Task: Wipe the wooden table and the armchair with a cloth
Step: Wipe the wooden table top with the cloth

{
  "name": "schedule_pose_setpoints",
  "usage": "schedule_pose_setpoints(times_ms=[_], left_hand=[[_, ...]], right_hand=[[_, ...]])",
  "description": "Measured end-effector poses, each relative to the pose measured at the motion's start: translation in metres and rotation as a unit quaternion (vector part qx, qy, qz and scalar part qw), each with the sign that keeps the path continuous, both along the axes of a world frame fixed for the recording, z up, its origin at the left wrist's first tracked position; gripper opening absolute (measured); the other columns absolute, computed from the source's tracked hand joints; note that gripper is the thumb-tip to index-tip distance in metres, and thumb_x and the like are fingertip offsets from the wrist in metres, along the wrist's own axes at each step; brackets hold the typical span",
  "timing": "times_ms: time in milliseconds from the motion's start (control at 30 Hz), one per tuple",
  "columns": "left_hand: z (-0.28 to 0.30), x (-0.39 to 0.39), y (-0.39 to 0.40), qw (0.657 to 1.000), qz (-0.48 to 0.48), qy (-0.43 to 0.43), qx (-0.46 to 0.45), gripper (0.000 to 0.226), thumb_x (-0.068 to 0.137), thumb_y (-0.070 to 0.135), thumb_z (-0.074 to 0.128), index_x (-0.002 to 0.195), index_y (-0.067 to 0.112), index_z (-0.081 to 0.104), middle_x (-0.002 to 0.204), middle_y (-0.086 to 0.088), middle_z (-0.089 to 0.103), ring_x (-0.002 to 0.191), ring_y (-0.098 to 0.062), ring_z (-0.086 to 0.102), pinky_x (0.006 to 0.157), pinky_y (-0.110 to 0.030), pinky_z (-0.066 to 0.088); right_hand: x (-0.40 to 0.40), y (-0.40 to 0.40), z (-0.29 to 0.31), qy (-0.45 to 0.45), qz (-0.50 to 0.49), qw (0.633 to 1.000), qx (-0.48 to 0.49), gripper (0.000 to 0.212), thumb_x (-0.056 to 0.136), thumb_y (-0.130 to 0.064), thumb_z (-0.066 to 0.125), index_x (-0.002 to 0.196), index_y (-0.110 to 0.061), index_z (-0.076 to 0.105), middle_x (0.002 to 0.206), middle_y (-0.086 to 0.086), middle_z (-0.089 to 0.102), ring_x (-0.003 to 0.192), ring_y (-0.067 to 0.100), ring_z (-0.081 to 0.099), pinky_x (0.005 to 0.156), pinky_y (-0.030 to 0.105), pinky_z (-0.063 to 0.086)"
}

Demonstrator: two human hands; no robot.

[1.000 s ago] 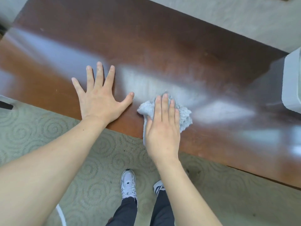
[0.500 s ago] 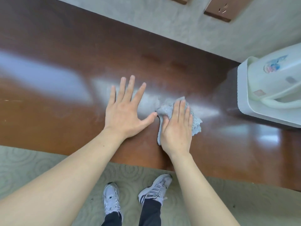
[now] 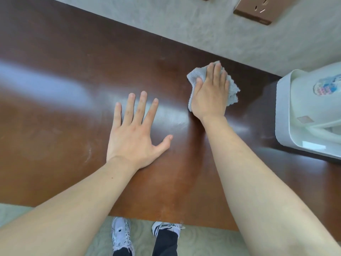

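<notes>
**Wiping entry: cloth on wooden table, two hands in view**

Item 1, cloth: pale grey-blue, crumpled and bunched, lying on the wooden table toward the far edge, at about 1 o'clock from the centre of the view. Frayed folds show past the fingers and on both sides of the palm.

Item 2, right hand: arm stretched forward, palm down, fingers straight and close together, pressing flat on the cloth; thumb tucked along the cloth's left side.

Item 3, left hand: at about 9 o'clock from the cloth, well apart from it. Palm flat on the bare tabletop, fingers spread and straight, thumb angled out toward 2 o'clock; it holds nothing.

Item 4, table: dark reddish-brown, glossy, with pale window glare and faint smears.

Item 5, surroundings: white plastic appliance at 3 o'clock on the table; brown wall socket at 1 o'clock; white sneakers on patterned carpet at 6 o'clock.
</notes>
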State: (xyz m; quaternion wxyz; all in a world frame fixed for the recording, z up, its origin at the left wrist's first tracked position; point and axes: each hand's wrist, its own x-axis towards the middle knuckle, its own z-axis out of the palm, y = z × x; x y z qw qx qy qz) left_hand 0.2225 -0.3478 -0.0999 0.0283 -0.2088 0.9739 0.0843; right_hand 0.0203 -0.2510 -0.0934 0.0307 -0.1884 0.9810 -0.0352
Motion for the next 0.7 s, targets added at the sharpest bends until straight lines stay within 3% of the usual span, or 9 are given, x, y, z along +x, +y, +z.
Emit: schedule_pose_setpoints(times_ms=[267, 433, 533, 700], left_hand=[[0.001, -0.005, -0.002, 1.000, 0.006, -0.002, -0.008, 0.095, 0.086, 0.083, 0.021, 0.161, 0.027, 0.013, 0.170, -0.006, 0.008, 0.156, -0.030, 0.002, 0.124, -0.054, 0.005], [0.000, -0.002, -0.002, 1.000, 0.006, -0.013, -0.016, 0.095, 0.086, 0.083, 0.021, 0.161, 0.027, 0.011, 0.170, -0.005, 0.005, 0.156, -0.029, 0.000, 0.124, -0.054, 0.004], [0.003, -0.003, -0.002, 1.000, 0.009, -0.016, -0.020, 0.094, 0.086, 0.083, 0.020, 0.161, 0.026, 0.014, 0.170, -0.006, 0.008, 0.156, -0.030, 0.003, 0.124, -0.054, 0.006], [0.005, -0.005, 0.000, 0.999, 0.007, -0.029, -0.017, 0.094, 0.086, 0.082, 0.023, 0.161, 0.026, 0.014, 0.169, -0.007, 0.010, 0.156, -0.030, 0.003, 0.123, -0.056, 0.008]], right_hand=[[0.002, 0.008, 0.004, -0.013, 0.011, 1.000, -0.022, 0.057, 0.105, -0.030, 0.022, 0.156, -0.009, 0.011, 0.165, 0.008, 0.006, 0.152, 0.026, 0.005, 0.123, 0.038, 0.004], [0.131, 0.076, 0.005, -0.029, -0.057, 0.995, -0.075, 0.062, 0.101, -0.035, 0.023, 0.155, -0.005, 0.017, 0.164, 0.010, 0.013, 0.152, 0.026, 0.009, 0.122, 0.043, 0.012], [0.209, 0.124, 0.005, -0.045, -0.076, 0.994, -0.057, 0.062, 0.101, -0.034, 0.026, 0.156, -0.008, 0.014, 0.165, 0.007, 0.009, 0.152, 0.025, 0.007, 0.120, 0.045, 0.016], [0.206, 0.128, 0.006, -0.069, -0.085, 0.993, -0.035, 0.064, 0.099, -0.032, 0.027, 0.156, -0.006, 0.014, 0.165, 0.009, 0.010, 0.152, 0.029, 0.008, 0.119, 0.047, 0.017]])
